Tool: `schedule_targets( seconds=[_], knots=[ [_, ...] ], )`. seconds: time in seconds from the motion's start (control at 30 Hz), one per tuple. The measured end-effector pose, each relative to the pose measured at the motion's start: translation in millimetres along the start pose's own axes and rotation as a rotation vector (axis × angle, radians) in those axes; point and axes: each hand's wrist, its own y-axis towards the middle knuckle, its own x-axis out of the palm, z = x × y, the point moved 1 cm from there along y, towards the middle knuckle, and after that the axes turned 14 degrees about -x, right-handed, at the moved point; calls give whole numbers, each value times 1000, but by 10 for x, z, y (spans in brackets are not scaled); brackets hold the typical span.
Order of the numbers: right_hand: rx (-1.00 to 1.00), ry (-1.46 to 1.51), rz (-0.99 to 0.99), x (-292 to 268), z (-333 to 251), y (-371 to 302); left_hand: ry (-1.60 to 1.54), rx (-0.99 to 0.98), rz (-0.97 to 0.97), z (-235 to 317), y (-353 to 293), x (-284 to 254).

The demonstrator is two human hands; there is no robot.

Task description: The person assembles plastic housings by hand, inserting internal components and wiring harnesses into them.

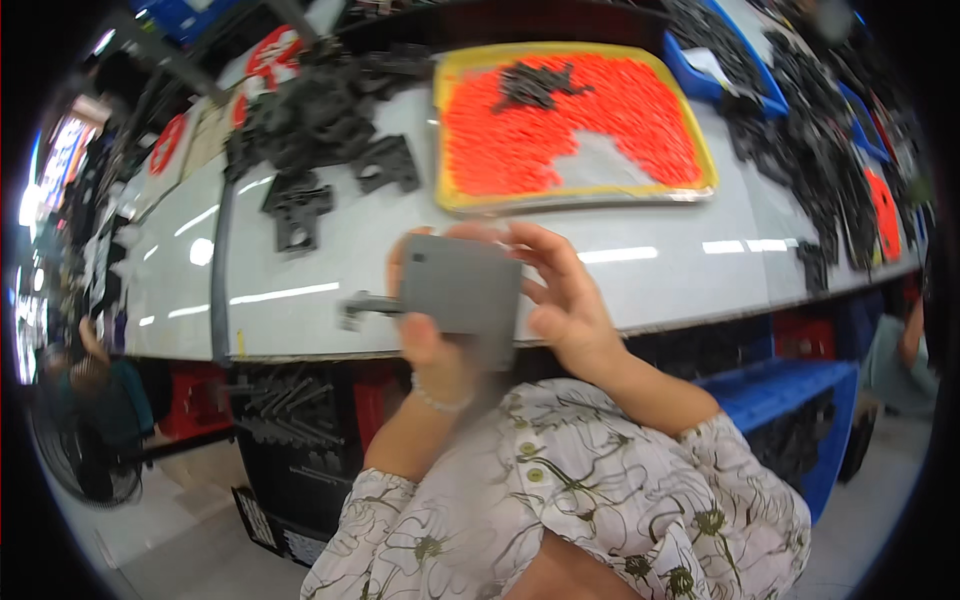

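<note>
A grey, flat, box-shaped plastic housing (460,285) is held up over the table's near edge, with a short dark arm (370,306) sticking out at its left. My left hand (428,345) is closed around it, thumb on the near face and fingers partly hidden behind. Beside its right edge, my right hand (570,300) has bent fingers apart from the thumb, with no part visible between them. The right fingertips reach the housing's upper right corner; whether they touch it I cannot tell.
Beyond my hands stands a yellow-rimmed tray (445,190) of small orange-red parts, with a dark clump (540,85) on top. Black moulded parts (320,120) are piled at the left. Blue bins (690,75) and more black parts (800,150) lie right. A fan (90,450) stands lower left.
</note>
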Motion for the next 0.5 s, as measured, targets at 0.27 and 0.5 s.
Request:
schedule_targets(
  seconds=[0.27,0.5],
  knots=[
    [398,280,-61,-153,13,-94,6,20,-162,-171,-31,-124],
    [326,256,-11,-63,58,-109,6,-24,-158,-143,-45,-203]
  ],
)
